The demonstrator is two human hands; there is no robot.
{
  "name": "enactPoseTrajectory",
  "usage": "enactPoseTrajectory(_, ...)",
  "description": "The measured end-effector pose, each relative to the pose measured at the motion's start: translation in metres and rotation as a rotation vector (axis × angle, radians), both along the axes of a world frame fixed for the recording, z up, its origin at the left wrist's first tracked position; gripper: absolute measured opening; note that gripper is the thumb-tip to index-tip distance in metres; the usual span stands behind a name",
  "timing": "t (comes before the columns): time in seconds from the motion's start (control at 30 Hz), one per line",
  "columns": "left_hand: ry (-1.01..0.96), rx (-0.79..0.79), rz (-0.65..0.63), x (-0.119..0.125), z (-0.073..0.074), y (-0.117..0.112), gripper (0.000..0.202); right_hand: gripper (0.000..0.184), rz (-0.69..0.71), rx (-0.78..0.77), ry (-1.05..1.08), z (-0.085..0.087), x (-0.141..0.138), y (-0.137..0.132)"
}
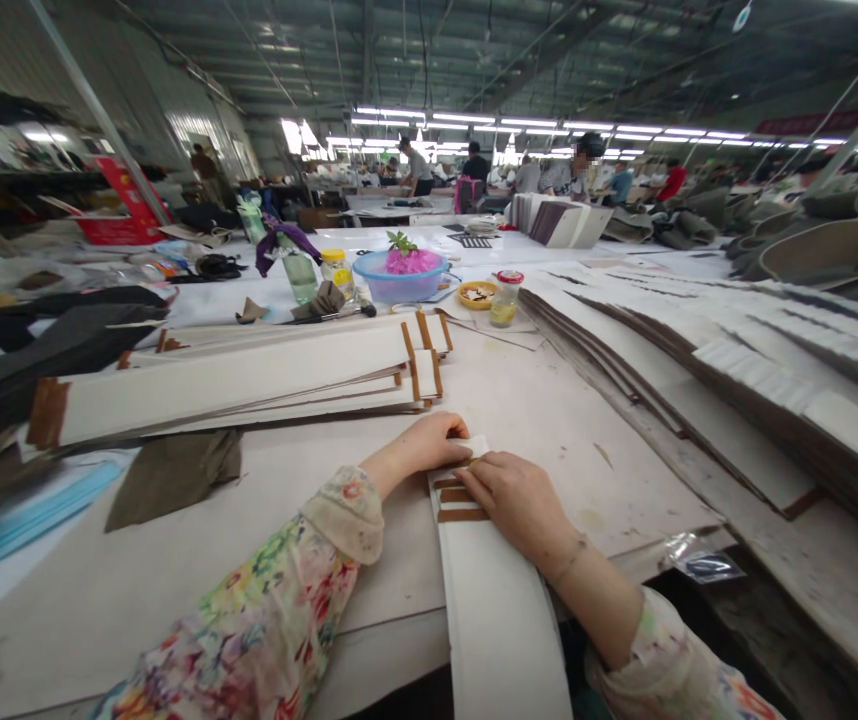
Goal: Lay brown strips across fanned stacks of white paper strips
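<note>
A long white strip (pixel 496 610) with brown bands near its far end runs from the table's front edge towards the middle. At that far end, my left hand (pixel 436 445) pinches a small white end piece between curled fingers and thumb. Close beside it, my right hand (pixel 523 505) has its fingers closed on the strip by the brown bands (pixel 463 515). The fingers partly cover the far end, so its fold or join cannot be made out. The near end hangs down over the table edge.
Similar white strips with brown ends (pixel 234 380) are piled at the left. Larger layered sheets (pixel 699 380) lie at the right. Behind stand a blue basin (pixel 399 284), a red-lidded jar (pixel 505 300) and a yellow dish (pixel 477 294). A dark cloth scrap (pixel 174 478) lies front left.
</note>
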State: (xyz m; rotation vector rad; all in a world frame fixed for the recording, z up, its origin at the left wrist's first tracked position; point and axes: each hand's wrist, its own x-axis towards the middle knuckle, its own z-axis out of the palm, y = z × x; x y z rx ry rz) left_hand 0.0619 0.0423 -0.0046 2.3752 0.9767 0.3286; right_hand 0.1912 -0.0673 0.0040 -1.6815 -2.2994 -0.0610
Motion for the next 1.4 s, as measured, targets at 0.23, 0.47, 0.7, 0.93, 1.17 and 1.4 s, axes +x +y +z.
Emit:
enactPoseTrajectory(0.23, -0.03, 0.063, -0.104, 0.006, 0.001, -0.007, 0.027, 0.029, 0.007, -0.045, 0.026, 0.004, 0.001, -0.001)
enactPoseTrajectory(0.47, -0.001, 0.203, -0.157, 0.005, 0.007, -0.019, 0.026, 0.028, -0.003, -0.074, 0.062, 0.003, 0.001, -0.003)
enactPoseTrajectory(0.7, 0.063, 0.326, -0.203, 0.003, 0.011, -0.027, 0.021, 0.021, 0.036, -0.098, 0.098, 0.007, 0.006, -0.004)
enactPoseTrajectory(0.93, 0.16, 0.381, -0.222, 0.004, 0.014, -0.034, 0.014, 0.022, 0.023, -0.096, 0.137, 0.004, 0.005, -0.005)
enactPoseTrajectory(1.17, 0.102, 0.357, -0.17, 0.003, 0.009, -0.032, 0.017, 0.018, 0.02, -0.099, 0.153, 0.006, 0.008, 0.0)
enactPoseTrajectory(1.4, -0.081, 0.208, -0.037, -0.024, -0.004, -0.02, 0.017, 0.022, 0.014, -0.096, 0.164, 0.004, 0.011, 0.022)
